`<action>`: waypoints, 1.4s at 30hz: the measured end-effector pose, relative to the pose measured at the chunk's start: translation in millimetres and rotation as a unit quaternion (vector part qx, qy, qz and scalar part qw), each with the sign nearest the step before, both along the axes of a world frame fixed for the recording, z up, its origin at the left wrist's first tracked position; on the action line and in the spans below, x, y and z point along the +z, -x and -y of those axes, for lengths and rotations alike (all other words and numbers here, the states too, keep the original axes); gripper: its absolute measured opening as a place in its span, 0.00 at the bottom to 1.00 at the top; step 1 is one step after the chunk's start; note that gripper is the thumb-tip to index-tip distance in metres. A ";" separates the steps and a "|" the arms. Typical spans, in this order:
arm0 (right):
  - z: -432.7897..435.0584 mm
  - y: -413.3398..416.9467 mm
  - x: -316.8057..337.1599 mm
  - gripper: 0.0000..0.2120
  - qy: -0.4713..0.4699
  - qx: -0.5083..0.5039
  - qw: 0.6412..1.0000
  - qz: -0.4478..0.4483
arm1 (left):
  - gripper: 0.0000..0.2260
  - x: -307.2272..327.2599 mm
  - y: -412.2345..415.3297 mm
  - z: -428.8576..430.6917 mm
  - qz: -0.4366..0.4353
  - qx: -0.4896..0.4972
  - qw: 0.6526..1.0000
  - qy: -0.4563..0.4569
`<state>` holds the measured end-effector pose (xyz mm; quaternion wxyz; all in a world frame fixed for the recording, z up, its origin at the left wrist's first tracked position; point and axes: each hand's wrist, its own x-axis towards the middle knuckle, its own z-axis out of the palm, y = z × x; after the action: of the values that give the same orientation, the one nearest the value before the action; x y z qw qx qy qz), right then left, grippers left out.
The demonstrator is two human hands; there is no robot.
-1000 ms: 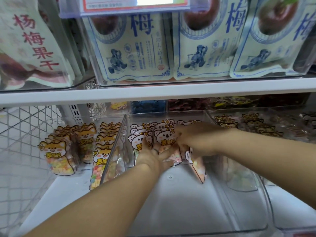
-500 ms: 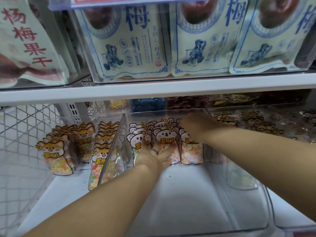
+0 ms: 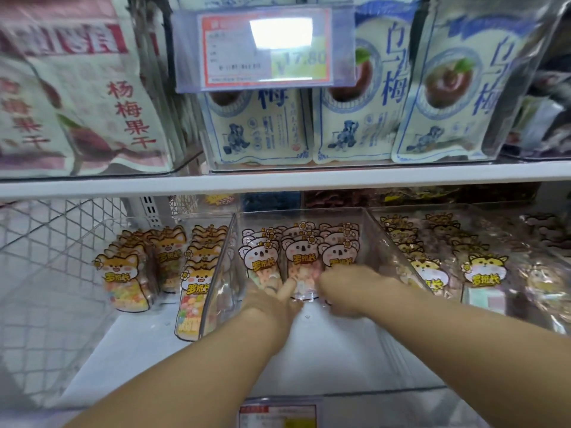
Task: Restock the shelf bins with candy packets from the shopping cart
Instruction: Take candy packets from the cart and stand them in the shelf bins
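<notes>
Koala candy packets (image 3: 301,257) stand upright at the back of the middle bin (image 3: 324,359), at 12 o'clock from both hands. The left hand (image 3: 272,299) presses them with straight fingers (image 3: 285,290); the right hand (image 3: 346,288), blurred, may be pinching one, though I cannot tell.

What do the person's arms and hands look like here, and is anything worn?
Both forearms are bare, with no sleeves, gloves or watch in view. The left hand wears what looks like a dark ring on one finger. The right hand shows nothing worn, though it is blurred.
</notes>
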<state>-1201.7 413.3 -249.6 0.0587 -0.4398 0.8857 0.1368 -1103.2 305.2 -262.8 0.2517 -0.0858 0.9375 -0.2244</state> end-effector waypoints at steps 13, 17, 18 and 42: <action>4.5 3.6 -43.6 0.24 0.117 -0.124 0.985 0.028 | 0.39 -24.1 16.5 15.4 -0.066 0.163 0.972 -0.156; 5.2 7.0 -43.7 0.23 0.118 -0.121 0.984 0.047 | 0.37 -31.0 19.9 19.0 -0.080 0.171 0.967 -0.172; 4.4 6.7 -43.4 0.23 0.116 -0.117 0.985 0.048 | 0.37 -31.2 19.2 18.9 -0.083 0.172 0.966 -0.175; -231.4 -167.2 132.1 0.17 0.204 -0.013 0.976 0.081 | 0.16 97.7 -131.1 -153.7 -0.384 -0.031 0.795 -0.468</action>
<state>-1034.4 644.7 -117.4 0.0411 -0.4406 0.8929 -0.0831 -972.0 458.9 -165.1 -0.1267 -0.0075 0.9500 0.2851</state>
